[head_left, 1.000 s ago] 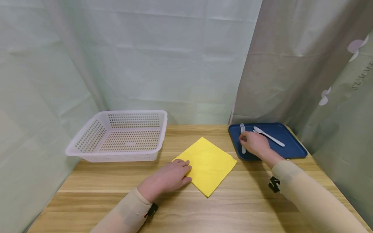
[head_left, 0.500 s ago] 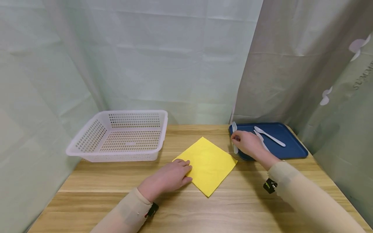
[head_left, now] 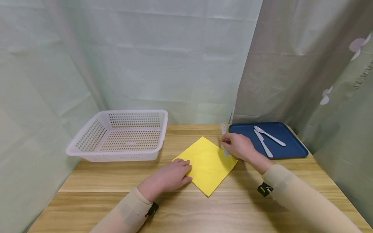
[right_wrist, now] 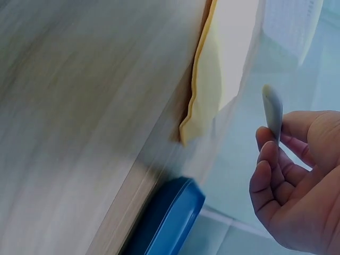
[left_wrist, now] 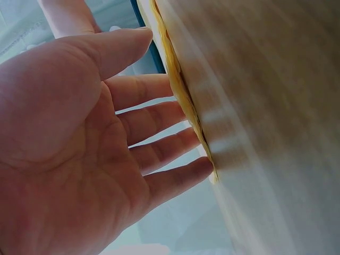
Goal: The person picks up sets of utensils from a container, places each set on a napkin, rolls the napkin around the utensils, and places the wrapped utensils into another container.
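A yellow folded napkin [head_left: 204, 165] lies as a diamond on the wooden table. My left hand [head_left: 170, 175] rests its fingertips on the napkin's left corner; in the left wrist view the fingers [left_wrist: 154, 119] are nearly straight along its edge. Between thumb and fingers my right hand [head_left: 239, 146] pinches a white fork [head_left: 223, 128], tines pointing away. The fork is raised over the napkin's right part, and its handle end [right_wrist: 273, 111] shows in the right wrist view. On the blue tray [head_left: 291, 147] at the right lie a white knife [head_left: 263, 144] and a white spoon [head_left: 269, 136].
A white perforated basket [head_left: 125, 155] stands at the back left of the table [head_left: 186, 213]. Pale curtains [head_left: 180, 64] hang behind the table and on both sides.
The right hand has carried the fork left from the tray, across its left rim, to above the napkin. The knife now shows fully. The left hand has stayed put.
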`<move>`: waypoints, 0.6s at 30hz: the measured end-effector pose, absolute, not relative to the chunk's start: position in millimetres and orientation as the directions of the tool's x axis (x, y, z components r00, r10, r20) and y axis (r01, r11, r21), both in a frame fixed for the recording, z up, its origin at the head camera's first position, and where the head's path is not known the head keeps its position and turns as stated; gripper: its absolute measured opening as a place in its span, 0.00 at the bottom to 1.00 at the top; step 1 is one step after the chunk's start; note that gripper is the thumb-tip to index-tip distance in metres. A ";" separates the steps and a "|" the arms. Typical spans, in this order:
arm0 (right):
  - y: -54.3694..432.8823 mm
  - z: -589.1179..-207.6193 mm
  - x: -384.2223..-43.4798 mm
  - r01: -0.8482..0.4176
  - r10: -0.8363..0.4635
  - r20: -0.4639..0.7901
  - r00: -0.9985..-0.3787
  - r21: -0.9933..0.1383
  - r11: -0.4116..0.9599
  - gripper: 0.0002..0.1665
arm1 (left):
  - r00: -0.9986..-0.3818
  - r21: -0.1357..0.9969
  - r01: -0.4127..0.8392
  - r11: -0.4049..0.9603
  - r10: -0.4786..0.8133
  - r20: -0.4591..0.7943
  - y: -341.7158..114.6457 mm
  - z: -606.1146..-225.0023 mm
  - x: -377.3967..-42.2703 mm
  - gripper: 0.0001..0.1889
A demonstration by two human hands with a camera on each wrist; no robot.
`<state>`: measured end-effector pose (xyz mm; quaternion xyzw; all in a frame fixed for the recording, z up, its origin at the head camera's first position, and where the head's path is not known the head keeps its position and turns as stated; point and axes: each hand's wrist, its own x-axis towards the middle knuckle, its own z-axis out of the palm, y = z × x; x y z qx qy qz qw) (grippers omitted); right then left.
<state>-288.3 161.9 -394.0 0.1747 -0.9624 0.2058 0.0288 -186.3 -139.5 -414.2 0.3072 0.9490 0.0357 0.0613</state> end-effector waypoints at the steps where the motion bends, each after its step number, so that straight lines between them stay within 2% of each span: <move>1: 159.5 -393.7 -287.4 -0.350 -0.328 0.124 -0.936 -0.391 0.851 0.03 | -0.803 0.104 0.580 0.808 0.588 -0.092 -139.5 -414.0 -186.3 0.27; 18: 122.3 -395.1 -280.7 -0.414 -0.414 0.095 -0.905 -0.415 0.810 0.03 | -0.806 0.101 0.574 0.812 0.583 -0.101 -137.9 -413.7 -186.7 0.27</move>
